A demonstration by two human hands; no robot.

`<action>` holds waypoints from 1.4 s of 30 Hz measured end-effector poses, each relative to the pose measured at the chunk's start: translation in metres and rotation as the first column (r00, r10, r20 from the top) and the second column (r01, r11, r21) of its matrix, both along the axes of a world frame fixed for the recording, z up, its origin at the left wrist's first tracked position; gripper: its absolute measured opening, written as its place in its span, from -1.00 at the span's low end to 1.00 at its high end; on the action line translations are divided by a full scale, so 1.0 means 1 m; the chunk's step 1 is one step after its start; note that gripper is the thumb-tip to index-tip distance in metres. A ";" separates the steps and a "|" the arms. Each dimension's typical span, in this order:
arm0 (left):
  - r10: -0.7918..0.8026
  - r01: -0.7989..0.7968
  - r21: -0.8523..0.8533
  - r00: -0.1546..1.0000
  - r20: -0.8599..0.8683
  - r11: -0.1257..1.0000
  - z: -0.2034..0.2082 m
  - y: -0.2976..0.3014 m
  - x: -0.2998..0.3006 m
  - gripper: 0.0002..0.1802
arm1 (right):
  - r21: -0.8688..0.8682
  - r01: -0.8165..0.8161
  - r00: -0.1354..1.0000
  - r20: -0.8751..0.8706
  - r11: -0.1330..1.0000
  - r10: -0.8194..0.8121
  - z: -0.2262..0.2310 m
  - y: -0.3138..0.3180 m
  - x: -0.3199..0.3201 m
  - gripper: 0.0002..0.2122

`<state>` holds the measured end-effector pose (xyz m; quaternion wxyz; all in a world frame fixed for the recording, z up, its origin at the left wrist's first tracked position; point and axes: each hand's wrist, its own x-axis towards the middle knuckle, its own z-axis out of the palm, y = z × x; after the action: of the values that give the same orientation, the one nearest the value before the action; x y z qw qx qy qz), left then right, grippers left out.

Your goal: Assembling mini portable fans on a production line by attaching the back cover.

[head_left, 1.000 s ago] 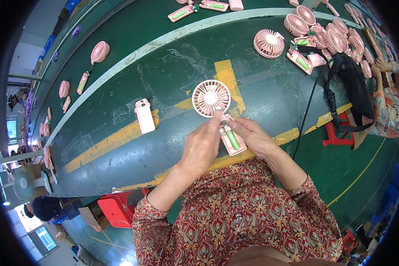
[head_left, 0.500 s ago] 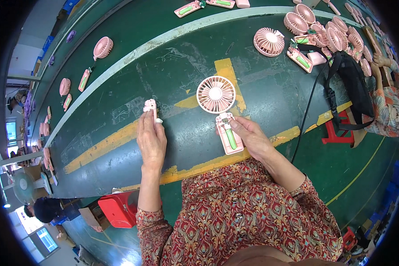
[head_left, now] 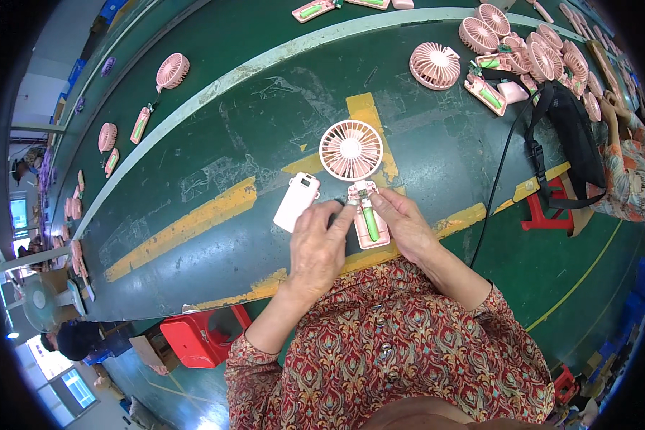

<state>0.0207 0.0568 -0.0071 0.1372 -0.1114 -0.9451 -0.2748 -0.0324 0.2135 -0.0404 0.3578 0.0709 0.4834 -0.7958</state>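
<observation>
Lying between both hands [head_left: 362,236], pink fan [head_left: 356,172], cover [head_left: 297,201] just left.

Two hands [head_left: 322,247] work at one open fan [head_left: 351,150]. One pink cover [head_left: 297,201] lies beside it. One red stool [head_left: 201,337] stands below.

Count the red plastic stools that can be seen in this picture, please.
2. One red stool stands below the green table's near edge, left of the person's left forearm. Another red stool stands right of the table, under a black bag. Others may be hidden.
</observation>
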 end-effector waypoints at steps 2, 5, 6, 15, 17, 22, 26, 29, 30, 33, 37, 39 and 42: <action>-0.025 0.028 -0.035 0.997 0.078 0.999 -0.004 0.004 0.003 -0.53 | 0.001 0.016 1.000 -0.014 1.000 -0.016 0.000 -0.001 0.001 -0.73; -0.058 0.063 -0.062 0.995 0.081 0.996 -0.006 0.005 0.004 -0.51 | -0.002 0.017 1.000 0.008 1.000 -0.017 0.002 0.000 0.001 -0.73; -0.080 0.086 -0.085 0.994 0.070 0.993 -0.006 0.004 0.004 -0.50 | -0.008 0.018 1.000 0.011 1.000 -0.018 0.003 0.000 0.001 -0.73; -0.098 0.094 0.031 0.986 0.135 0.995 -0.007 0.002 -0.006 -0.51 | 0.000 0.038 0.999 -0.029 0.999 -0.038 0.004 -0.003 0.003 -0.73; -0.055 0.050 0.062 0.995 0.086 0.997 -0.007 -0.005 -0.005 -0.54 | 0.000 0.038 0.999 -0.022 0.999 -0.038 0.002 -0.004 0.002 -0.73; 0.342 -0.317 -0.235 0.937 0.075 0.919 0.012 -0.034 -0.002 -0.37 | -0.010 0.024 0.999 0.029 1.000 -0.023 -0.003 -0.001 0.000 -0.73; 0.425 -0.360 -0.240 0.838 0.343 0.902 0.004 -0.044 0.010 -0.45 | -0.008 0.001 1.000 0.017 1.000 -0.001 -0.003 -0.001 0.000 -0.73; 0.446 -0.354 -0.293 0.818 0.364 0.888 0.010 -0.044 0.007 -0.50 | -0.030 0.020 1.000 0.019 0.999 -0.019 -0.004 -0.003 0.001 -0.73; 0.444 -0.350 -0.296 0.819 0.363 0.889 0.015 -0.042 0.006 -0.50 | -0.035 0.011 1.000 0.012 0.999 -0.010 -0.003 -0.004 0.001 -0.70; 0.409 -0.470 -0.033 0.727 0.551 0.882 0.030 -0.025 0.006 -0.52 | -0.040 0.001 1.000 -0.014 0.999 -0.002 -0.004 -0.005 0.000 -0.67; 0.270 -0.436 0.148 0.752 0.601 0.888 0.036 0.003 0.013 -0.48 | -0.072 0.010 1.000 0.001 0.997 -0.010 0.004 -0.005 0.001 -0.70; 0.239 -0.381 0.134 0.779 0.580 0.915 0.036 0.011 0.013 -0.43 | -0.077 -0.008 1.000 -0.008 0.997 0.008 0.004 -0.004 0.001 -0.69; 0.247 -0.336 0.070 0.803 0.542 0.939 0.033 0.019 0.014 -0.39 | -0.065 -0.031 0.999 -0.031 0.997 0.029 0.006 -0.003 0.001 -0.68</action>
<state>0.0343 0.0762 0.0258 -0.0768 0.1265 -0.9263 -0.3464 -0.0313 0.2109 -0.0341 0.3643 0.0399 0.4634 -0.8068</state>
